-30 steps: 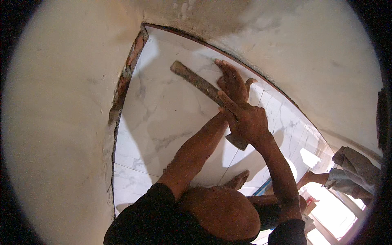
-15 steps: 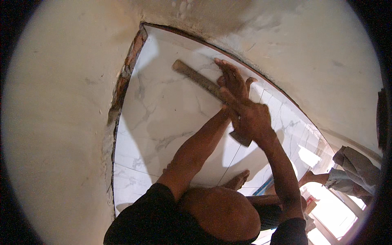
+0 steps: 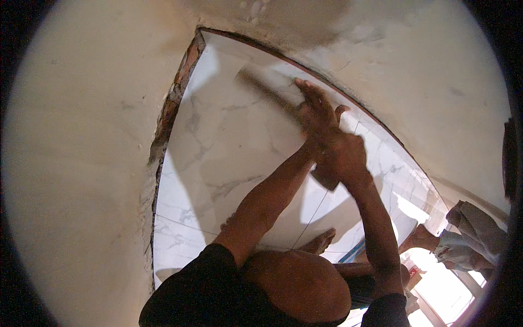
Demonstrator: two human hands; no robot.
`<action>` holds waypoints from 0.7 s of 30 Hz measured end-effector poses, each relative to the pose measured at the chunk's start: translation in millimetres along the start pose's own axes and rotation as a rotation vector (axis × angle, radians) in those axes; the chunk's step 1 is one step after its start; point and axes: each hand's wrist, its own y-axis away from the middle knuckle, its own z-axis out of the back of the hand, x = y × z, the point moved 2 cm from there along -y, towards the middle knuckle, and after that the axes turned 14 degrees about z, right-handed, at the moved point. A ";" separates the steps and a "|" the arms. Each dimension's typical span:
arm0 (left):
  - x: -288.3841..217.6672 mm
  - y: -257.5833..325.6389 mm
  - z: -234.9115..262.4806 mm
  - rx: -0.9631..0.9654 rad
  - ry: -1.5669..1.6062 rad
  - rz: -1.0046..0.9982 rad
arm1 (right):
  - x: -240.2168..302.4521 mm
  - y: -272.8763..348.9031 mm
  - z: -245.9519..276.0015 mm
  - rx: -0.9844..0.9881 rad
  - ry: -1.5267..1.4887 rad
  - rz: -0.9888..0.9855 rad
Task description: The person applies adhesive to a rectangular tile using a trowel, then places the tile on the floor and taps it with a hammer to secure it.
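Note:
My left hand [image 3: 317, 106] lies on a large white marble-patterned floor tile [image 3: 218, 131] near the far wall, its fingers stretched out and thumb apart. Crossing over the left wrist, my right hand [image 3: 342, 158] is closed around a wooden-handled tool [image 3: 267, 92] near its dark, flat, blade-like end. The long handle points up and left over the tile, smeared by motion. Part of the tool is hidden behind the right hand.
Rough plastered walls meet at the far corner, with a jagged gap [image 3: 177, 98] along the left tile edge. My foot [image 3: 318, 241] rests on the tiles. Beside a blue strip [image 3: 353, 252] at right, another person's leg [image 3: 419, 240] shows near a bright opening.
The tool's handle is now blurred and sits slightly further right in the picture. The whole view has shifted a little; my left hand remains flat on the tile.

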 end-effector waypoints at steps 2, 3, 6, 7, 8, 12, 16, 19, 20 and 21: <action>1.1 0.2 2.2 0.008 0.002 -0.004 | -4.2 -4.4 2.5 -0.073 0.102 -0.090; 1.5 -0.4 2.6 0.005 -0.005 -0.003 | -4.1 -6.4 0.1 0.007 0.047 -0.070; 3.0 -1.1 3.1 0.005 0.003 -0.006 | -2.3 -5.8 -2.8 0.175 -0.001 -0.026; 1.5 0.1 1.6 0.007 0.004 -0.008 | -2.2 -4.3 -0.9 0.109 0.041 -0.036; 2.1 0.4 1.4 0.012 0.001 -0.007 | -4.2 -2.9 0.7 0.067 0.051 -0.079; -0.9 2.6 -2.3 0.017 0.002 -0.014 | -5.6 2.2 1.2 0.102 0.055 -0.037; -3.3 2.5 -1.5 0.019 0.004 -0.018 | -2.9 3.4 6.6 0.050 0.098 -0.087; -0.6 0.5 0.1 0.013 0.013 -0.023 | 13.1 12.6 10.9 0.080 -0.057 -0.068; -0.3 -0.6 -1.4 0.021 0.027 -0.037 | 22.5 22.4 16.6 0.037 -0.074 -0.043; 1.3 -0.5 -1.4 0.025 0.037 -0.050 | 29.9 34.2 24.1 -0.035 -0.069 -0.012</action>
